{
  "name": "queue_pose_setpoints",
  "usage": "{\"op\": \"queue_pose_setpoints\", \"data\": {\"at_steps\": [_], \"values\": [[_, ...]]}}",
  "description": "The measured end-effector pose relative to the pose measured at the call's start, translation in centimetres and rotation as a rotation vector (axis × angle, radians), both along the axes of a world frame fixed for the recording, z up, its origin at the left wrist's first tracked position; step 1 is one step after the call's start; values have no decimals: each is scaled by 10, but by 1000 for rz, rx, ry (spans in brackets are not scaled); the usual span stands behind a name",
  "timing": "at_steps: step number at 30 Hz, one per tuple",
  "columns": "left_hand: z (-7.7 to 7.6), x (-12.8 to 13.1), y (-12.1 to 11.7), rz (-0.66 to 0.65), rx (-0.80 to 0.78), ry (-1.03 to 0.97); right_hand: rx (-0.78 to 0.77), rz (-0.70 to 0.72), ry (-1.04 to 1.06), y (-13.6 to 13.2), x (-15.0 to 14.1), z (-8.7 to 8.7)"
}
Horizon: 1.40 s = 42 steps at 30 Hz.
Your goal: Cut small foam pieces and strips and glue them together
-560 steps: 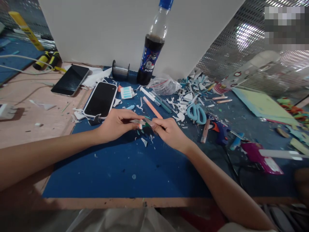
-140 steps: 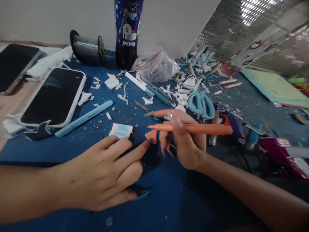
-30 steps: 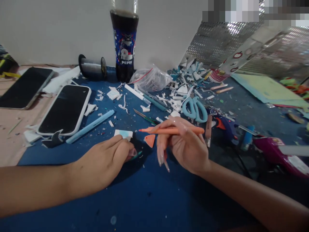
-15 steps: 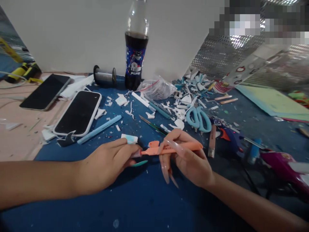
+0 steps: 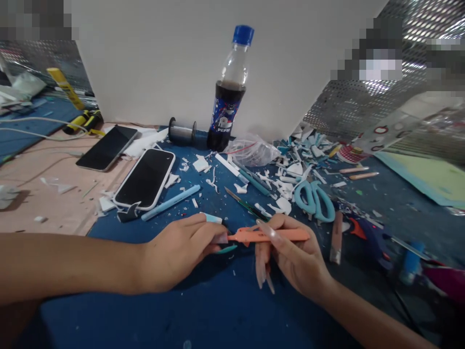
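Note:
My right hand [image 5: 290, 254] holds an orange pen [image 5: 271, 235] level over the blue mat [image 5: 203, 305], its tip pointing left. My left hand [image 5: 179, 249] lies on the mat, fingers curled and pinched right at the pen's tip, with a teal sliver [image 5: 225, 249] under its fingertips. A small orange cut-out piece sits just behind the pen, mostly hidden by it. A light blue pen [image 5: 170, 202] and a craft knife [image 5: 243, 203] lie just beyond my hands.
Two phones [image 5: 145, 178] [image 5: 107, 148] lie at left. A cola bottle [image 5: 228, 92], wire spool [image 5: 181, 132] and plastic bag [image 5: 252, 151] stand by the white board. Teal scissors [image 5: 315, 199], a glue gun [image 5: 366, 232] and paper scraps [image 5: 290, 169] crowd the right.
The camera has tilted up and back, showing the whole bottle. My left fingers have closed on the pen's tip, and both hands sit slightly lower on the mat.

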<state>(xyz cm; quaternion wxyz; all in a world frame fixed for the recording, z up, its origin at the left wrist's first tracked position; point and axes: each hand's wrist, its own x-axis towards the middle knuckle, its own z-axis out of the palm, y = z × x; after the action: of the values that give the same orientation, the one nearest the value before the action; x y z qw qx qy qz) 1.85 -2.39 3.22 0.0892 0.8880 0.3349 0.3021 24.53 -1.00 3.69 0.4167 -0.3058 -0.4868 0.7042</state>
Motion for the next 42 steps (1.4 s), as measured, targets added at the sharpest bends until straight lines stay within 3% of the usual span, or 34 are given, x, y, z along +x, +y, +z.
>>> {"op": "queue_pose_setpoints", "data": {"at_steps": [4, 7, 9, 14, 17, 20, 24, 29, 35, 39, 42], "values": [[-3, -1, 1, -6, -35, -15, 78, -2, -70, -1, 0, 2], [-3, -1, 1, -14, -44, -33, 221, 6, -167, -3, -2, 6], [-2, -2, 2, -10, -41, -42, 395, -42, -288, -3, -3, 10], [3, -4, 2, -61, -53, -107, 1029, -215, -617, -1, 2, 16], [4, -3, 2, -134, -66, -138, 1312, -182, -730, -3, 5, 17], [2, -2, -1, -247, -71, -56, 1465, -122, -686, -8, 3, 15], [1, -2, -6, -327, -48, 63, 1469, -104, -514, -13, -3, 5], [6, -5, -8, -340, -187, -37, 1373, -181, -382, -13, -7, -7], [5, -6, -6, -302, -157, -94, 1264, -86, -468, -6, -8, -9], [18, -11, 8, -87, -158, -120, 1149, 10, -574, 10, -5, 9], [36, -24, 31, 170, -158, 39, 994, -68, -726, 39, 5, 32]]}}
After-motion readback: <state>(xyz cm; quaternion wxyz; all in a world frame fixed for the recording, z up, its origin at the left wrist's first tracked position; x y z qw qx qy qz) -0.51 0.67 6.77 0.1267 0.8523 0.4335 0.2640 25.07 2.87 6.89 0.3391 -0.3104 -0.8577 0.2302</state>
